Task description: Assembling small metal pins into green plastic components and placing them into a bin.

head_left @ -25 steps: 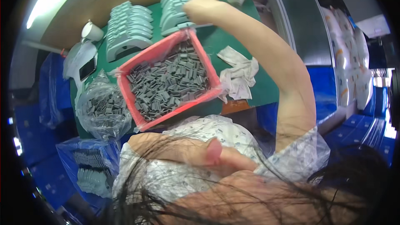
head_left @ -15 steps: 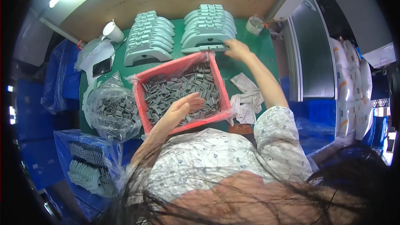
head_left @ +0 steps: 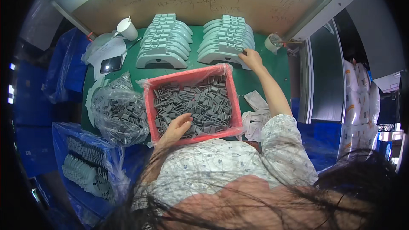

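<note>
My right hand (head_left: 253,59) has its fingertips closed on the right end of the frontmost pale green curved plastic part (head_left: 221,59), in the right row of such parts. These parts stand upright, closely nested one behind another. My left hand (head_left: 176,129) hangs over the near edge of a red bin (head_left: 237,102), its fingers loosely bent and apart with no piece visible in them. Small grey plastic clips (head_left: 191,102) fill the bin, which is lined with clear film.
A second row of curved parts (head_left: 164,53) stands left of the first. A clear bag of clips (head_left: 121,115), a phone (head_left: 111,64) and a white mug (head_left: 126,29) lie left. At right are a cloth (head_left: 255,113) and a small tub (head_left: 273,42).
The front curved part has gone from lying low before the right row to standing against it, with my right hand at its end. My left hand has drawn back toward the bin's near edge.
</note>
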Demonstrator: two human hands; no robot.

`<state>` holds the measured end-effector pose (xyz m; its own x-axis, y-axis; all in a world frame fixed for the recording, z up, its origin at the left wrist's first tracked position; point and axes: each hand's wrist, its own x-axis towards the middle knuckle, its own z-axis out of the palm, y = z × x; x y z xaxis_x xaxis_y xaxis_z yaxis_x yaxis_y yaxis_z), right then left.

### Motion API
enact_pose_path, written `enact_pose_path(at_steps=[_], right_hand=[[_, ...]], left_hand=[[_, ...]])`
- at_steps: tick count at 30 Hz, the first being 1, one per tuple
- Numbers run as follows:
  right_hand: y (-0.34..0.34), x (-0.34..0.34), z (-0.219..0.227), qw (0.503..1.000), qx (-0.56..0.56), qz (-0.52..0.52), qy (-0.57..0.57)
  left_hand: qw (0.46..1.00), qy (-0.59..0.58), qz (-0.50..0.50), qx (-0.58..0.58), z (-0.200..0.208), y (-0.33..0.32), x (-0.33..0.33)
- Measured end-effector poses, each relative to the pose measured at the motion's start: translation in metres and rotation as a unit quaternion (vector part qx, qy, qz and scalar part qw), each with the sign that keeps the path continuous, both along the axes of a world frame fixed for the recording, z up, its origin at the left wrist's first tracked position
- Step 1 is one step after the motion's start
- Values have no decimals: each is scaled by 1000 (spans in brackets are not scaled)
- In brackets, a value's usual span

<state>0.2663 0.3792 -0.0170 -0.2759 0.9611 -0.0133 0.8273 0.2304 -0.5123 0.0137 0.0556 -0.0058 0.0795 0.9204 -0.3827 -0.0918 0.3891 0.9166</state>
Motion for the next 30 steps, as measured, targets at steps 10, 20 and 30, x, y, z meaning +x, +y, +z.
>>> enact_pose_path(at_steps=[10,20,30], right_hand=[[-8,18,3,990,86,-94,60],[-191,54,28,596,-363,-183,692],[-281,11,57,605,-512,-139,593]], left_hand=[[977,188,20,94,-6,32,3],[775,544,-172,271,-37,97,54],[842,434,-66,312,-42,93,42]])
